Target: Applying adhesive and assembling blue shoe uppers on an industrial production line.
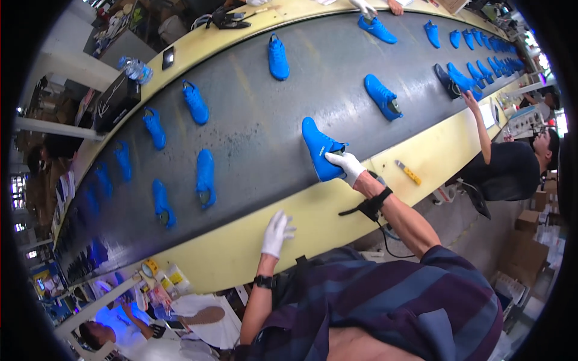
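While gripping shoe (319, 150), right hand (344, 165) outstretched

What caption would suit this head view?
Gloved right hand grips a blue shoe on the grey conveyor belt; left hand rests on its yellow edge.

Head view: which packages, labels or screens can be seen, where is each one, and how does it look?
Black box: far rim of the belt, left; rectangular.
Phone: far yellow rim; dark flat screen.
Cardboard boxes: floor, right; brown.
Small bottles: near rim, lower left; yellow labels.
Water bottle: beside the black box; clear, blue label.
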Available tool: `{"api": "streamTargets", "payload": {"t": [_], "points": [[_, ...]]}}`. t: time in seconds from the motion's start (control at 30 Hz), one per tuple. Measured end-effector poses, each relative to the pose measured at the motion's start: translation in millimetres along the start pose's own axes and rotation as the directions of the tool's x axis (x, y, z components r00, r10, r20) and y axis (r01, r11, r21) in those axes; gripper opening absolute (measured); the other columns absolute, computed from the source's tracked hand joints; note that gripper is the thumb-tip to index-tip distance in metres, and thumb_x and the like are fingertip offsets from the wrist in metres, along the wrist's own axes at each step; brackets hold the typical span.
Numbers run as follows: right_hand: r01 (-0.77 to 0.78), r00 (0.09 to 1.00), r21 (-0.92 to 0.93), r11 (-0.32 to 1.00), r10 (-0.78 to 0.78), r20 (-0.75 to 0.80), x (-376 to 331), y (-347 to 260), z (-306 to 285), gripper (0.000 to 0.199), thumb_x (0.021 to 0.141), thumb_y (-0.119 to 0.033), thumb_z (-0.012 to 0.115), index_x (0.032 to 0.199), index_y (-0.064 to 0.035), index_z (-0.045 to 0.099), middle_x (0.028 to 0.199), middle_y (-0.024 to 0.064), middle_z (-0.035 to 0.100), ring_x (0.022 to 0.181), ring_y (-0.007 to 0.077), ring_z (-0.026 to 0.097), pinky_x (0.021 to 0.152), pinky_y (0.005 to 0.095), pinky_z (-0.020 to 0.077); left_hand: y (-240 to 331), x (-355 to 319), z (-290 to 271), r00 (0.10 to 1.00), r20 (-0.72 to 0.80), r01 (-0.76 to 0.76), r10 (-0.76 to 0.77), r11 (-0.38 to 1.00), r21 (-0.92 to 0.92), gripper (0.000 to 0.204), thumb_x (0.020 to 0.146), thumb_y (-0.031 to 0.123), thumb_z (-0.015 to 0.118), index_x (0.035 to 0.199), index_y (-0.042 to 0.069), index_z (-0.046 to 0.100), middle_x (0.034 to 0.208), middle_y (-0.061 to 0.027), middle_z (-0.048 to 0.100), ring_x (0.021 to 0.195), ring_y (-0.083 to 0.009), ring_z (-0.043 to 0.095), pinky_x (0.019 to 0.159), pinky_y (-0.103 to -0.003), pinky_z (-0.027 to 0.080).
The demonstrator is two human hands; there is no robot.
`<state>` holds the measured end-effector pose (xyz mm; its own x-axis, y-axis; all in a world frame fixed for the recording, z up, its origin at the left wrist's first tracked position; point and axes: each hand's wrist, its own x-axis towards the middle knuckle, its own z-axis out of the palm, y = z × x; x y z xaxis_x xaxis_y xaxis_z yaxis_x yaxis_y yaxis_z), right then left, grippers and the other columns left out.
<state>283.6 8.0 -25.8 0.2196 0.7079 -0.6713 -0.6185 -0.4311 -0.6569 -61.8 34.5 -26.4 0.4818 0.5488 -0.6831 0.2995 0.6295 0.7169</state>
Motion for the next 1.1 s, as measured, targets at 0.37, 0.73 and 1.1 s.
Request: {"api": "streamTargets", "payload": {"t": [0.37,0.73,1.1], "points": [[0.182,0.963,-0.424,0.887,-0.075,0.257,-192,3,81,0.087,0.084,-0.02,0.082,0.158,-0.0015,0.041,0.123,0.0127,0.068,0.103,0.0176,0.07,0.087,0.034,0.0581,59,-28,64,0.864,0.275,-0.41,0.421,0.907,-0.099,0.08,0.109,0.064,0.038,0.158,0.001,0.041,0.151,-0.0147,0.055,0.138,-0.0297,0.056,0.117,-0.046,0.043],[0.546,0.838,-0.524,0.654,-0.406,0.366,-243,32,73,0.047,0.095,-0.009,0.071,0.14,0.0003,0.061,0.115,0.0134,0.077,0.105,0.0233,0.074,0.095,0.0375,0.0571,57,-64,46,0.888,0.389,0.034,0.247,0.806,-0.59,0.083,0.107,0.064,0.042,0.145,-0.01,0.049,0.14,-0.0308,0.06,0.132,-0.0402,0.058,0.119,-0.051,0.041],[0.575,0.801,-0.658,0.485,-0.497,0.334,-255,60,65,0.027,0.096,-0.016,0.073,0.119,-0.0031,0.073,0.102,0.0164,0.077,0.09,0.0303,0.075,0.083,0.0386,0.0586,38,-75,50,0.667,0.679,0.447,0.307,0.564,-0.695,0.071,0.106,0.061,0.042,0.134,-0.003,0.055,0.116,-0.0266,0.061,0.083,-0.0373,0.067,0.057,-0.041,0.058]]}}
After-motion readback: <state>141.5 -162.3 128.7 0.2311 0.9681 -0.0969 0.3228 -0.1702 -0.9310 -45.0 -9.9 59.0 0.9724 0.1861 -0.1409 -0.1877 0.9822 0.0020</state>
